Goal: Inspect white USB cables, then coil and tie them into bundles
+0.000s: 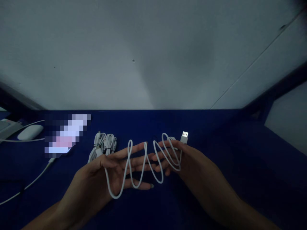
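Observation:
A white USB cable (161,179) runs in loose zigzag loops across the fingers of both hands. My left hand (105,174) pinches one end under its thumb, its other fingers stretched toward the right. A white plug (98,151) sticks out above that thumb. My right hand (192,159) holds the other end, with loops lying over its fingers; its thumb is hidden. The metal USB-A plug (184,137) points up past the right knuckles. Behind the left hand lie a bundled white cable (98,140) and a second bundle (110,145), each with a dark tie.
A blue table (144,124) meets a pale wall (153,64) at the back. On the left are a blurred-out bright device (69,134) with a white charging cord (35,182), a white rounded mouse-like object (30,132) and a pale box (8,127).

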Tool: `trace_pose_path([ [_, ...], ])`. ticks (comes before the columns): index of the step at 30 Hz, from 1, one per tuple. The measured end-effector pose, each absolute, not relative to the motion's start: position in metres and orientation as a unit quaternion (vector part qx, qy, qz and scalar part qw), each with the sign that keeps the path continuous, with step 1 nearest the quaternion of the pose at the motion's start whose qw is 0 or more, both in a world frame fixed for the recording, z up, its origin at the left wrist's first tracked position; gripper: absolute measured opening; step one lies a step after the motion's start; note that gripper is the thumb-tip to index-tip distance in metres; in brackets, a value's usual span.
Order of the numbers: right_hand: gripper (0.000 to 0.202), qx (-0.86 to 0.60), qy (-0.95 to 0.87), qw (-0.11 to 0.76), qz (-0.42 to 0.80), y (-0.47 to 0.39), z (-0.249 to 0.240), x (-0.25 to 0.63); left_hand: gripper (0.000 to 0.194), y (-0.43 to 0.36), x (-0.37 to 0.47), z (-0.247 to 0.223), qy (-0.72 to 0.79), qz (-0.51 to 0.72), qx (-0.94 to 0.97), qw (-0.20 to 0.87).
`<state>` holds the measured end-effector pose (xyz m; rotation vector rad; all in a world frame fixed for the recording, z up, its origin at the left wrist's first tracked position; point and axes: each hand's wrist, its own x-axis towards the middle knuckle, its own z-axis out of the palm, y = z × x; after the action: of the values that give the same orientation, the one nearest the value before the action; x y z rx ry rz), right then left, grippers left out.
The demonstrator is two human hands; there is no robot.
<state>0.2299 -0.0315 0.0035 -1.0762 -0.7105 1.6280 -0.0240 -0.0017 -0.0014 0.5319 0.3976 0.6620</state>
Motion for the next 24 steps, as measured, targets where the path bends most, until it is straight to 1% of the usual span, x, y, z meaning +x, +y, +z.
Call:
trace_pose_path([
  [11,0.044,-0.462,-0.297,0.495,0.673,-0.0325,-0.0049,0.2306,0.06,-0.0015,-0.0222,-0.0005,0.209,0.323,0.257,0.887],
  [16,0.041,-0.456,-0.302,0.489,0.68,-0.0312,-0.0016,0.2307,0.06,-0.0033,-0.0217,0.0011,0.207,0.323,0.259,0.887],
  [24,0.045,-0.458,-0.336,0.466,0.678,-0.0312,0.0034,0.2335,0.061,-0.0026,-0.0183,0.0053,0.19,0.323,0.244,0.894],
])
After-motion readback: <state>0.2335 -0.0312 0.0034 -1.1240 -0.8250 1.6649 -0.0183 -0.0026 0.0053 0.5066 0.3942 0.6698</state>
